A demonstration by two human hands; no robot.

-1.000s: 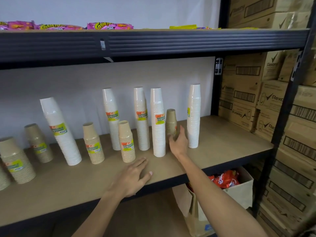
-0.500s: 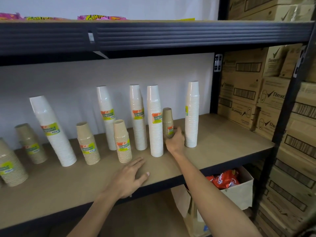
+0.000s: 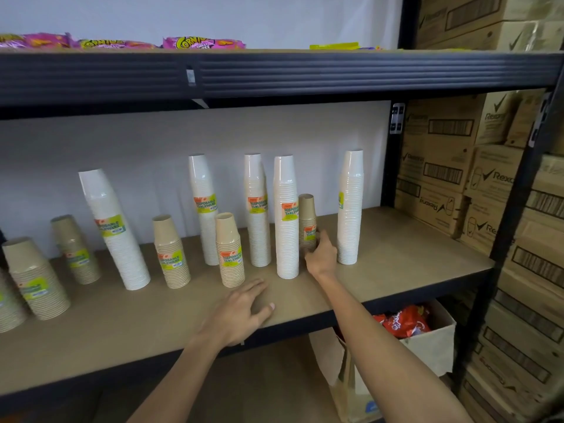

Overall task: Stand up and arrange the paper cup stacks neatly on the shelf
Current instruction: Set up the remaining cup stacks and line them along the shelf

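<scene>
Several wrapped paper cup stacks stand on the wooden shelf (image 3: 412, 254). My right hand (image 3: 322, 254) grips the base of a short brown stack (image 3: 306, 215) that stands between a tall white stack (image 3: 286, 218) and another tall white stack (image 3: 350, 209). My left hand (image 3: 241, 309) rests flat on the shelf near its front edge, fingers spread, just in front of a short brown stack (image 3: 230, 251). Two more tall white stacks (image 3: 205, 209) (image 3: 258, 209) stand behind. A leaning white stack (image 3: 114, 230) and brown stacks (image 3: 171, 251) (image 3: 74, 248) (image 3: 33, 279) are to the left.
A dark metal shelf beam (image 3: 274, 74) runs overhead with snack packets (image 3: 203, 43) on top. Cardboard boxes (image 3: 442, 166) fill the right side behind a black upright (image 3: 518, 190). Below the shelf sits a box with red packets (image 3: 406, 323).
My right hand reached forward from the open shelf and closed round the base of the short brown stack. My left hand stayed flat on the shelf.
</scene>
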